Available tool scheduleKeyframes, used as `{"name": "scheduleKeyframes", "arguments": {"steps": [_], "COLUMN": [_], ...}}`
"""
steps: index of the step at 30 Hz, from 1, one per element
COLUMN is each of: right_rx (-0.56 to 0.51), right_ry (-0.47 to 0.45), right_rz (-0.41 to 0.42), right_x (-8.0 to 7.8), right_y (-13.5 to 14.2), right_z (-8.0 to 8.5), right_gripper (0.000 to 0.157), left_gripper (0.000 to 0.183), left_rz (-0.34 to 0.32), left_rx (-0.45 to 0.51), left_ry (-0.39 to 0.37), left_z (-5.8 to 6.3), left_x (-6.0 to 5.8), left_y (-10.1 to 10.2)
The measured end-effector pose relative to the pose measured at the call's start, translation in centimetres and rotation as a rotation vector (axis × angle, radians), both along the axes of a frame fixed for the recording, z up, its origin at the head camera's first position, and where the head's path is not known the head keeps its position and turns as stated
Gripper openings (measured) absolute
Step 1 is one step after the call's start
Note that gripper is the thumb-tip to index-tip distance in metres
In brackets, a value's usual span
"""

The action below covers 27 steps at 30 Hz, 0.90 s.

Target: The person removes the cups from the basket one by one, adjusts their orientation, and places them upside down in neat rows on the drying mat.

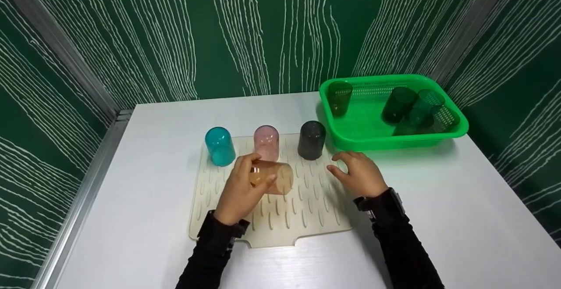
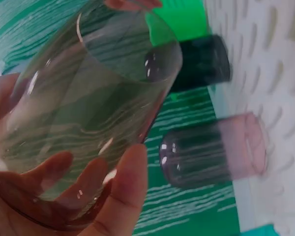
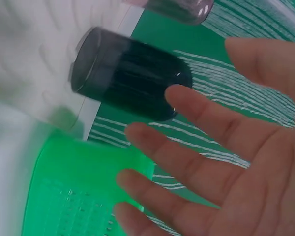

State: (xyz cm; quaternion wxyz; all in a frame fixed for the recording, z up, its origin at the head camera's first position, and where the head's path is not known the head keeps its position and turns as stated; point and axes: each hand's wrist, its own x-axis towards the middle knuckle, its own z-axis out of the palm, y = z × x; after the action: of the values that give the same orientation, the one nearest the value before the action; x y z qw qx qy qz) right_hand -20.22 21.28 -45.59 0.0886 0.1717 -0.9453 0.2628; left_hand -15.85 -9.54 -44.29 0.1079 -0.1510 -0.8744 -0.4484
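Note:
My left hand (image 1: 240, 190) grips a clear amber tumbler (image 1: 284, 179) on its side above the cream drying mat (image 1: 274, 236), its mouth toward the right. The left wrist view shows fingers and thumb curled round the tumbler (image 2: 88, 113). Nothing is in my right hand (image 1: 360, 176); its fingers are spread, over the mat's right edge near an upside-down black tumbler (image 1: 312, 140). A pink tumbler (image 1: 266, 140) and a teal tumbler (image 1: 220, 146) also stand upside down along the mat's back edge. The amber tumbler partly covers the pink one in the head view.
A green plastic basket (image 1: 359, 142) stands at the back right of the white table (image 1: 131, 183). Inside it, a dark tumbler (image 1: 339, 98) leans at the left end and several more lie at the right. Green patterned panels (image 1: 280, 39) rise behind the table.

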Motion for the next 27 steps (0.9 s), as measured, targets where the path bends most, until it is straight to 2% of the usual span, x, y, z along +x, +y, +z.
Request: {"name": "scheduleKeyframes", "arguments": {"steps": [5, 12, 15, 21, 27], "right_rx": [0.011, -0.003, 0.003, 0.012, 0.019], "right_ry": [-0.058, -0.065, -0.073, -0.081, -0.08], "right_rz": [-0.012, -0.034, -0.033, -0.041, -0.04], "right_x": [0.0, 0.0, -0.1, -0.1, -0.1], "right_y": [0.6, 1.2, 1.2, 1.3, 1.2], "right_z": [0.2, 0.4, 0.5, 0.7, 0.6], "right_gripper": [0.035, 0.036, 0.037, 0.038, 0.037], "left_gripper": [0.053, 0.055, 0.055, 0.052, 0.047], "left_rz": [0.065, 0.186, 0.228, 0.218, 0.199], "left_rx": [-0.087, -0.256, -0.354, -0.473, -0.54], "left_ry": [0.028, 0.151, 0.144, 0.062, 0.125], "left_z": [0.3, 1.5, 1.7, 1.4, -0.2], "left_x": [-0.3, -1.0, -1.3, -2.3, -3.2], "left_y": [-1.8, -4.8, -5.9, -6.9, -7.2]}}
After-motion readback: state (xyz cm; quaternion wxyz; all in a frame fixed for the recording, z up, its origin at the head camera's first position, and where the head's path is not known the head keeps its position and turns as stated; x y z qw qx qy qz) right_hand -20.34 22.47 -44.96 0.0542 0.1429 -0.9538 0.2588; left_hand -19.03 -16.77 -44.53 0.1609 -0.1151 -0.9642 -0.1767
